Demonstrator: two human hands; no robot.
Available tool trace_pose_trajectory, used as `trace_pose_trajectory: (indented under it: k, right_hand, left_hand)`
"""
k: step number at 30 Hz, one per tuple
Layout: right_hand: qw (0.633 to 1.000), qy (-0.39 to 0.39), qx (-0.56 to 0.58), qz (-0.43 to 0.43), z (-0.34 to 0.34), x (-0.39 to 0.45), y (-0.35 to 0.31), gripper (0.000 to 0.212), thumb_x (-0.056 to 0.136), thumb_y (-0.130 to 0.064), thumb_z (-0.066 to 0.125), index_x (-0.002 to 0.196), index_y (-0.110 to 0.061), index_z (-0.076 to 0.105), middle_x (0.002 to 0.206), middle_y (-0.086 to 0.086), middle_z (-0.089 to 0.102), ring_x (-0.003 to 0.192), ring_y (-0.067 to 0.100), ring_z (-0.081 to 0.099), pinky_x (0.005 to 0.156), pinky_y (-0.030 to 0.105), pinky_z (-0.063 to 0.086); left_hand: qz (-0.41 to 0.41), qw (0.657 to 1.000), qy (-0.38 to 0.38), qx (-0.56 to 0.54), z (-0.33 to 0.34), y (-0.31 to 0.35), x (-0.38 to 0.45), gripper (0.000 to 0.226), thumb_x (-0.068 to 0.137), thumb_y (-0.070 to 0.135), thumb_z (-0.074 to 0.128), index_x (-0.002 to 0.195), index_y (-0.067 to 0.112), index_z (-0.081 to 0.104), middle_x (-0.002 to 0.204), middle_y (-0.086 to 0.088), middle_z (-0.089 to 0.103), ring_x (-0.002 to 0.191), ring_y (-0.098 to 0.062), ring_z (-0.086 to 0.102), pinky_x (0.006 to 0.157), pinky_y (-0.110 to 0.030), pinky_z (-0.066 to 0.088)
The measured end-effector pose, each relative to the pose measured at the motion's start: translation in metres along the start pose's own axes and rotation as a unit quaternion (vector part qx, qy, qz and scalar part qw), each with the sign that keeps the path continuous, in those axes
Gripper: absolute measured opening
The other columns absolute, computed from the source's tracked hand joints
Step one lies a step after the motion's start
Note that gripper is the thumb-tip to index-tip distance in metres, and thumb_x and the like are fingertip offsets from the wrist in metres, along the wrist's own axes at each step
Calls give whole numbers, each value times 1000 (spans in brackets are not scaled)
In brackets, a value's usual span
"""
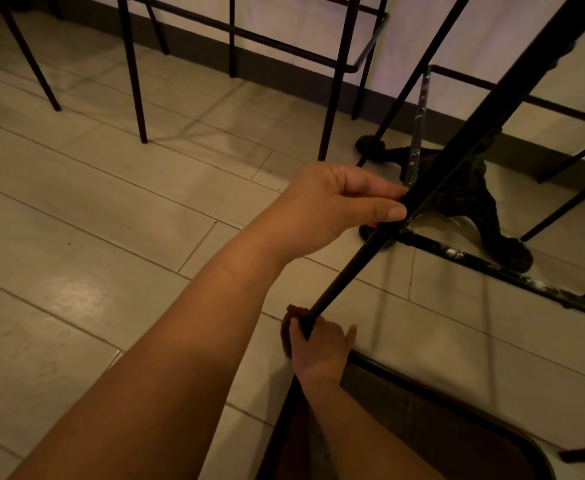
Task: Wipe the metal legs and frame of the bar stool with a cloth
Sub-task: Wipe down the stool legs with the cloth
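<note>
Bar stool (422, 188), tipped so its dark metal leg (353, 268) runs on a slant from upper right down to lower centre, fills the right of the head view; its seat edge shows at the bottom right. The left hand (336, 206) curls round the leg high up, thumb laid along the metal just above the joint with the footrest bar (492, 268). Lower on the same leg, near its end, the right hand (318, 344) wraps a brown cloth (289, 327) about the metal, fingers closed over it. The leg between the hands looks clean and dark, so I judge that stretch done or nearly so. Whitish smears show on the footrest bar and on the upright bar (419, 133) behind, so much of the frame is left. Other stools' legs (135, 81) stand on the tiled floor (111, 237) beyond.
</note>
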State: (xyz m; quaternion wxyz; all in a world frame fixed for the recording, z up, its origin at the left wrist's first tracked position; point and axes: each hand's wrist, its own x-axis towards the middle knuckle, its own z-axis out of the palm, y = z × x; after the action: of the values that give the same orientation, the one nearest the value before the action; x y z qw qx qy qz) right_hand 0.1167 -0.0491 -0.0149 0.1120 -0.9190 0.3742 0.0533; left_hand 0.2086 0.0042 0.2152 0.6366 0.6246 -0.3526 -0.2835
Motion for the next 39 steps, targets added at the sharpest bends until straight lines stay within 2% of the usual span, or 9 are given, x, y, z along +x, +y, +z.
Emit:
trace_pose_trajectory:
  k: [4, 7, 13, 18, 23, 27, 30, 37, 39]
  right_hand:
    - [998, 14, 50, 43, 7, 0, -8, 44, 94, -56, 32, 95, -28, 66, 89, -8, 67, 104, 14, 58, 118, 45, 0]
    - [999, 17, 34, 39, 10, 0, -8, 43, 93, -55, 31, 95, -29, 65, 92, -9, 67, 107, 14, 56, 118, 47, 1]
    - [997, -2, 57, 50, 10, -3, -7, 38, 89, -48, 49, 119, -28, 58, 114, -7, 65, 124, 17, 47, 118, 46, -4]
    - [994, 25, 89, 66, 3, -2, -8, 41, 91, -57, 40, 107, -27, 64, 105, -6, 68, 118, 16, 52, 119, 44, -2]
    - [995, 28, 70, 58, 5, -3, -9, 43, 94, -56, 33, 103, -28, 64, 103, -7, 68, 116, 16, 53, 118, 45, -2]
    - [994, 13, 93, 58, 4, -2, -10, 34, 91, -52, 43, 105, -30, 63, 106, -9, 67, 121, 15, 49, 117, 45, -7]
    - [990, 12, 122, 76, 2, -2, -11, 34, 90, -52, 46, 107, -29, 63, 108, -8, 67, 121, 15, 50, 118, 45, -4]
    - [977, 123, 173, 33, 0, -7, -1, 35, 91, -53, 48, 98, -24, 67, 94, -7, 70, 109, 13, 57, 117, 36, -5]
    - [982, 105, 156, 26, -1, -6, -1, 36, 91, -53, 46, 102, -25, 66, 96, -7, 69, 111, 13, 55, 117, 37, -6]
  left_hand:
    - [7, 1000, -3, -11, -1, -3, 1, 22, 83, 4, 67, 105, 6, 69, 108, -10, 72, 103, -19, 68, 98, -39, 50]
    - [9, 1000, -1, -11, -1, -5, 1, 23, 84, 4, 67, 106, 5, 69, 108, -12, 72, 103, -21, 67, 97, -39, 51]
    - [6, 1000, 6, -6, 0, -4, 1, 21, 83, 5, 67, 103, 8, 70, 106, -9, 73, 100, -16, 68, 96, -32, 52]
    - [5, 1000, 13, -2, 1, -3, 0, 20, 83, 6, 68, 102, 11, 71, 103, -6, 74, 98, -16, 69, 92, -27, 53]
    - [7, 1000, 5, -2, 0, -4, 0, 20, 84, 7, 67, 103, 12, 70, 104, -5, 74, 99, -15, 69, 95, -34, 52]
    - [9, 1000, 5, -2, 0, -5, 1, 20, 83, 8, 68, 102, 12, 71, 104, -5, 74, 99, -15, 69, 97, -35, 51]
    - [10, 1000, 7, -8, 0, -6, 1, 20, 84, 7, 67, 103, 11, 70, 103, -6, 74, 98, -16, 69, 95, -34, 52]
    - [17, 999, 11, -28, 1, -9, 2, 21, 83, 5, 67, 103, 9, 70, 104, -10, 73, 100, -21, 68, 94, -36, 53]
    - [19, 999, 9, -32, 1, -10, 1, 21, 83, 5, 67, 104, 10, 70, 104, -8, 73, 100, -19, 69, 94, -34, 53]
